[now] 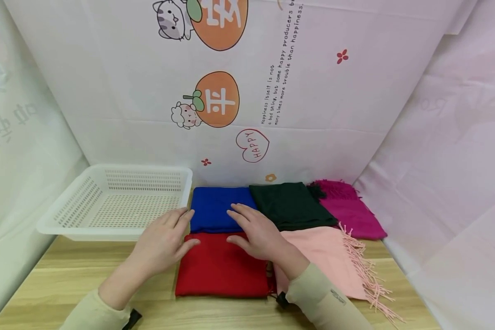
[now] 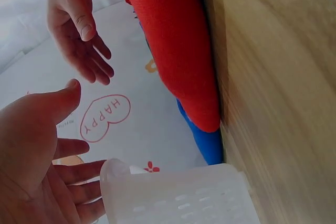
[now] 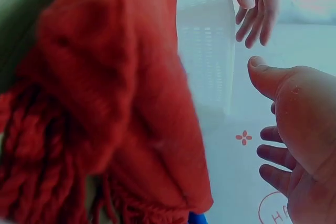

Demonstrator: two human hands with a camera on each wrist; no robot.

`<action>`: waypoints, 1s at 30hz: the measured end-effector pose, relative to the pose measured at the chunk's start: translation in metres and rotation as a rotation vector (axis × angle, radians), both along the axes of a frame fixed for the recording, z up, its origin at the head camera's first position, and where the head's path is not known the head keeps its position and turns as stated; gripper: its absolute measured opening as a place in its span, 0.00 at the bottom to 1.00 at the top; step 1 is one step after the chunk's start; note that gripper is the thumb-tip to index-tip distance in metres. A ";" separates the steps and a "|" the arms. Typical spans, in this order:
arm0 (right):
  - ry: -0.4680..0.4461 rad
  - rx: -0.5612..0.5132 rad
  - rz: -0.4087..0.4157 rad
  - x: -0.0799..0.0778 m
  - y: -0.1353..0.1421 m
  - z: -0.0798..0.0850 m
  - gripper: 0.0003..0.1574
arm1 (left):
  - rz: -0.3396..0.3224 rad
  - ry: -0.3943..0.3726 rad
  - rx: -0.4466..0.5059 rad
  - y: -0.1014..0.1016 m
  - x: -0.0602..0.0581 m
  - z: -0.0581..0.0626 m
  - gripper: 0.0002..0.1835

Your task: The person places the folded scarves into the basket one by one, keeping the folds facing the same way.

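Note:
Both hands hover above the folded scarves, fingers extended and holding nothing. My left hand is over the gap between the white basket and the red scarf, its fingers near the basket's right rim. My right hand hangs over the right part of the red scarf and the lower edge of the blue scarf. The palms face each other, as the left wrist view also shows. In the right wrist view the red scarf's fringe hangs at its side.
Behind and right lie a dark green scarf and a magenta scarf. A pink scarf with long fringe lies under the right forearm. All rest on a wooden table, with white printed cloth rising behind and at both sides.

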State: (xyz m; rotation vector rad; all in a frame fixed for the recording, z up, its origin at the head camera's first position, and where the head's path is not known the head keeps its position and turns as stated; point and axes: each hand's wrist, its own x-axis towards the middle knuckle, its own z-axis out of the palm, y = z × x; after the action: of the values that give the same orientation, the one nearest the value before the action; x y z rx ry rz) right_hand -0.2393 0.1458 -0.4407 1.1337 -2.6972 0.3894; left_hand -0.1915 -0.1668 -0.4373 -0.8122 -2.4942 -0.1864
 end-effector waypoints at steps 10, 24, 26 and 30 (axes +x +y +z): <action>-0.024 -0.004 -0.033 0.003 0.014 -0.006 0.49 | -0.021 0.003 -0.019 0.010 0.002 -0.003 0.43; -0.031 -0.018 -0.051 0.006 0.030 -0.010 0.50 | -0.043 -0.036 -0.039 0.021 0.003 -0.010 0.42; -0.030 -0.022 -0.048 0.006 0.032 -0.011 0.50 | -0.051 -0.038 -0.042 0.023 0.002 -0.011 0.42; -0.029 -0.021 -0.048 0.006 0.035 -0.013 0.50 | -0.059 -0.042 -0.050 0.027 0.002 -0.013 0.42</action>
State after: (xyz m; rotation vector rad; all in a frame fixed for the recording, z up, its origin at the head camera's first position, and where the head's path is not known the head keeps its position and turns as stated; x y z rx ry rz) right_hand -0.2330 0.1809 -0.4534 1.0633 -2.7336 0.4285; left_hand -0.1891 -0.1400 -0.4501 -0.9120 -2.5244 -0.1638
